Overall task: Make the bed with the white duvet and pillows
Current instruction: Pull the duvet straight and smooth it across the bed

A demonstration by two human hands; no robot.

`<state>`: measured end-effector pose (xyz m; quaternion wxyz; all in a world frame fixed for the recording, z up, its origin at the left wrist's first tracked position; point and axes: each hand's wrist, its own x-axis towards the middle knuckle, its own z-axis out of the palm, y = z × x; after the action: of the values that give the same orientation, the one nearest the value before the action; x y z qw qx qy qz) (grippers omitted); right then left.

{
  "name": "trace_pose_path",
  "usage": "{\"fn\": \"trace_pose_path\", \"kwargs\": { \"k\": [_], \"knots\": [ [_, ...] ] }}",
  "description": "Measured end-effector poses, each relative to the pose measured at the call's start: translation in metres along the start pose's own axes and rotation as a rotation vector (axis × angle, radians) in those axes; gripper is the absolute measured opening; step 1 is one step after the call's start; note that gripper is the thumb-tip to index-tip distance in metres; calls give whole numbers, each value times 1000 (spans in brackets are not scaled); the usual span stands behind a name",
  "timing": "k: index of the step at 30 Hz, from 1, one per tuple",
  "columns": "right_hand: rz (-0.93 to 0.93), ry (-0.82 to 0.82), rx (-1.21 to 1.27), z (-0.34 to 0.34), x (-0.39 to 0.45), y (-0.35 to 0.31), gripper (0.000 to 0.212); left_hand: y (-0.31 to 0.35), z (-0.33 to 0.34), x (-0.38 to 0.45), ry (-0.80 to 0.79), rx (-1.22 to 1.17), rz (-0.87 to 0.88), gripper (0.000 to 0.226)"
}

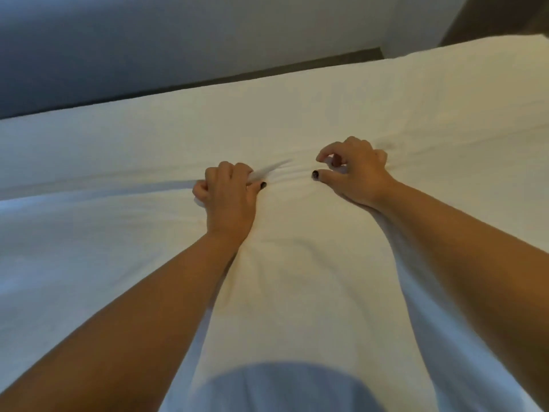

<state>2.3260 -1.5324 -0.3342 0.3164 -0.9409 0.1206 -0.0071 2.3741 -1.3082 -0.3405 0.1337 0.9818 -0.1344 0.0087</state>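
My left hand [227, 193] gripped the white duvet [297, 286]; my right hand [353, 171] seemingly pinched its creased, bunched fold.

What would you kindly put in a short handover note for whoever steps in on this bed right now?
Left hand: fingers curled, gripping a bunched fold of the white duvet.
Right hand: thumb and fingers pinching the same fold, a little apart from the left.
Duvet: spread across the bed, creased between the hands, its edge running left to right.
Pillow: one white pillow at the far right.
Done: duvet laid over the bed.
Left: pull the fold straight, smooth the creases, set the pillows.
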Motion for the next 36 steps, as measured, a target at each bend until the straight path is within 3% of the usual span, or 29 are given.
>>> {"fn": "trace_pose_path", "kwargs": {
  "k": [2, 8, 13, 16, 21, 25, 27, 29, 30, 32, 34, 36],
  "knots": [
    [51, 45, 105, 2, 9, -2, 6, 1, 7, 1, 10, -53, -69, 14],
    [45, -113, 101, -12, 31, -6, 22, 11, -12, 32, 24, -318, -178, 31],
    [-49, 102, -59, -11, 47, -11, 17, 0, 28, 32, 105, -245, -187, 6],
    [-204, 171, -185, 23, 39, 1, 18, -7, 48, 36, 127, -202, -142, 11],
    [-281, 369, -298, 40, 49, 9, 19, -13, 54, 46, 136, -273, -96, 15],
    [-250, 461, -327, 44, 24, -12, 20, -17, 49, 46, 100, -469, -132, 15],
    [-118, 376, -164, 43, -13, -42, 36, -20, 35, 49, 9, -695, -226, 19],
    [-3, 229, -133, 54, -69, -66, 52, -24, 13, 45, -79, -959, -301, 39],
    [20, 192, -194, 62, -98, -73, 57, -30, 0, 37, -73, -960, -265, 48],
    [51, 188, -296, 70, -134, -82, 64, -53, -35, 6, -8, -746, -22, 54],
    [164, 176, -329, 74, -137, -100, 70, -95, -70, -35, -8, -505, 197, 55],
    [159, 157, -355, 90, -130, -142, 70, -160, -100, -76, -25, -234, 284, 56]
  ]
}}
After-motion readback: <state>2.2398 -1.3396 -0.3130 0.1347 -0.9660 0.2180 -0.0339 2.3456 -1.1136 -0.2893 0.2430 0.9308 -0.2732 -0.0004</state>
